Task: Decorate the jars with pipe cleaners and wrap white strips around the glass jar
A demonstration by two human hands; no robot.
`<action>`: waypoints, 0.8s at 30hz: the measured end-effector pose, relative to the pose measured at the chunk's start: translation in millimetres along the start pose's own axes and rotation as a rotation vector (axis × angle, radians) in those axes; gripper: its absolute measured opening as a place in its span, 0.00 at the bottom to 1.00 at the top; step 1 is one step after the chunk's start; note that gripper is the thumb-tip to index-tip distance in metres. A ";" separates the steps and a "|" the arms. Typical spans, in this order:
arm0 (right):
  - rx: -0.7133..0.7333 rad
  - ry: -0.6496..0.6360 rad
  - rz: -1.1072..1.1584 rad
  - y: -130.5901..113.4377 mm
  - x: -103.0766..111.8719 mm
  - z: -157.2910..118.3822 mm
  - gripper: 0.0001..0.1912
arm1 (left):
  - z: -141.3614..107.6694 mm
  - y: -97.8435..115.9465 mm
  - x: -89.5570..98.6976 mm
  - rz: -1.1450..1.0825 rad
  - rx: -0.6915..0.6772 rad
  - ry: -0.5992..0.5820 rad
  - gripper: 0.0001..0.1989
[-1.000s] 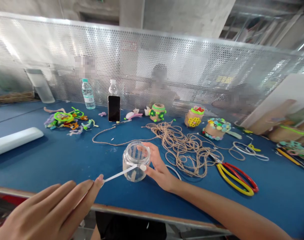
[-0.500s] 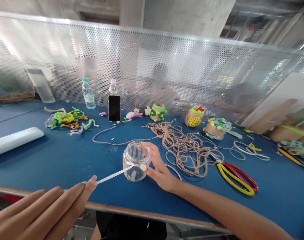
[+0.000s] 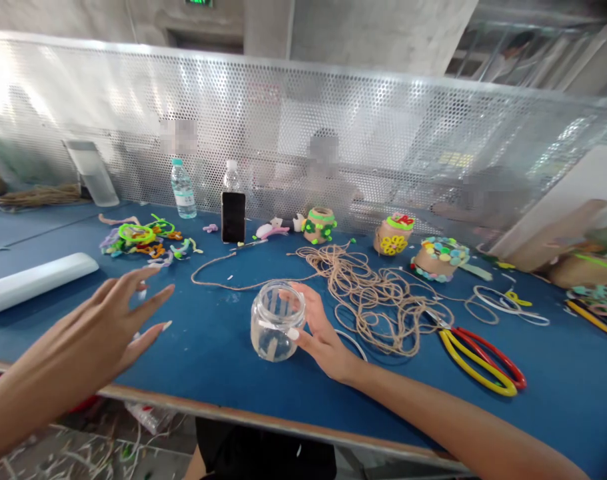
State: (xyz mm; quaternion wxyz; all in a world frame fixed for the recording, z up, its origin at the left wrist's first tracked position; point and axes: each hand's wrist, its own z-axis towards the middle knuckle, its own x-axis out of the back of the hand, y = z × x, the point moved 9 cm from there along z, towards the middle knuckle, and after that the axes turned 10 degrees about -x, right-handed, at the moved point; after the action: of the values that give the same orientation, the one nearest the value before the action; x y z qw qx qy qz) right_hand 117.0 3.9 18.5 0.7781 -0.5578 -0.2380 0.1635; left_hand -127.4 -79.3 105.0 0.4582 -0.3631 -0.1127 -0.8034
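The glass jar [image 3: 276,321] is clasped by the right hand [image 3: 323,330] at centre frame on the blue worktop [image 3: 203,353], just beside tangled jute twine [image 3: 373,300]; the left hand [image 3: 88,327] is held spread and empty above the worktop at lower left.

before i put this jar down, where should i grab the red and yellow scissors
Probably by the red and yellow handles, coming from the near side by your right hand: they lie flat on the table, nearest you, while the metal blades point away into the jute twine, so the handles are the free end.
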 end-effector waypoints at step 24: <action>0.110 -0.033 -0.044 5.8 2.7 -1.0 0.37 | 22.4 72.9 -82.4 -0.691 0.412 0.291 0.15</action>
State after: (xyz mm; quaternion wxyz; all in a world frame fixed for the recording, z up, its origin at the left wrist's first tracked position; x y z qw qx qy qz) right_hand 120.0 6.4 13.3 0.8070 -0.5062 -0.2536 0.1681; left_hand -30.9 -54.3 53.3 0.2359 -0.0880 -0.3201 -0.9133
